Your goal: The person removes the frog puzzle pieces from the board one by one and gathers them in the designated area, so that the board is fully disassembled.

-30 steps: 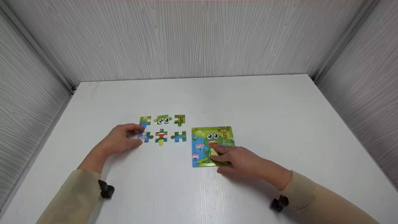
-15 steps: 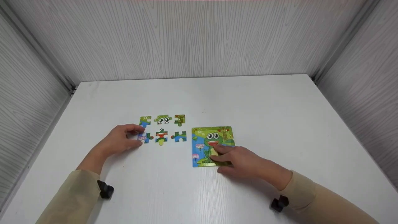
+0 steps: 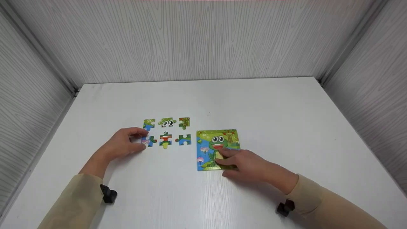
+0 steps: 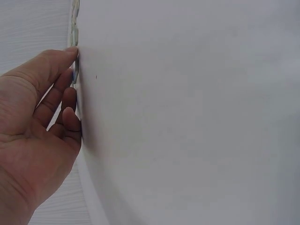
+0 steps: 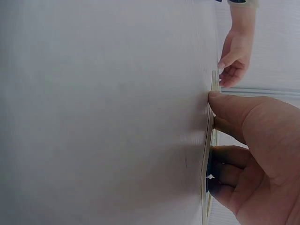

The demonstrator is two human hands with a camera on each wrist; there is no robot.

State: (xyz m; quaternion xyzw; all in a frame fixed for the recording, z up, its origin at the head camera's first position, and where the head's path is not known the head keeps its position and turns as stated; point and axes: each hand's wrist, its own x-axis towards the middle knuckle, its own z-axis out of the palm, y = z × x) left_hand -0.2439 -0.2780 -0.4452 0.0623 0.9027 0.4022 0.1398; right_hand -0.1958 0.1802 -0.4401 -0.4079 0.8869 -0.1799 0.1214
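My left hand [image 3: 122,144] pinches a lower-left puzzle piece [image 3: 150,141] with a pink flower, thumb at its near edge and a finger at its far edge. In the left wrist view, the hand [image 4: 42,108] is seen side-on with the piece's thin edge. My right hand [image 3: 246,163] rests on a square frog puzzle board [image 3: 205,143], fingers on the picture and thumb by the near edge, hiding its lower right corner. In the right wrist view, the board [image 5: 205,168] shows edge-on beside the right hand [image 5: 262,145].
Several more loose pieces lie in two rows left of the board, including an eyes piece [image 3: 167,122], a mouth piece [image 3: 165,140], and a tree piece [image 3: 184,122]. A white table [image 3: 178,194] is enclosed by grey wood-grain panels [image 3: 203,38].
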